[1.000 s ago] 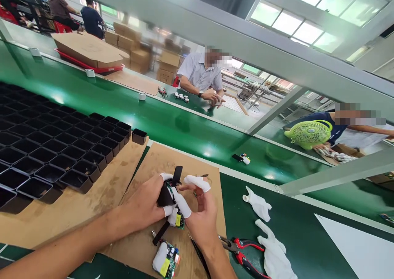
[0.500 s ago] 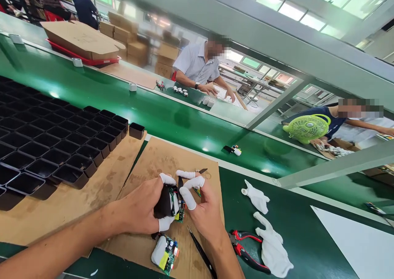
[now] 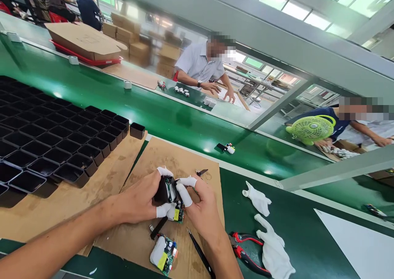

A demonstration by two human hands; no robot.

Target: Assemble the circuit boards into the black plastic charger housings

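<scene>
Green workshop counter (image 3: pixel 308 246), with a black case (image 3: pixel 160 193) held over a cardboard sheet (image 3: pixel 172 152).
Above the sheet, the left hand (image 3: pixel 141 199) grips the case; the right hand (image 3: pixel 201 207) bends its fingers at the open end, whether grasping anything I cannot tell. On the sheet lie a circuit board (image 3: pixel 163 254) and tweezers (image 3: pixel 200 252); right of it, pliers (image 3: pixel 243 255).

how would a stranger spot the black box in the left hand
Start at the rows of black boxes at picture left, then right to the neighbouring cardboard sheet. Above it, the left hand grips the black box, the only one held, with parts showing at its open end.
</scene>
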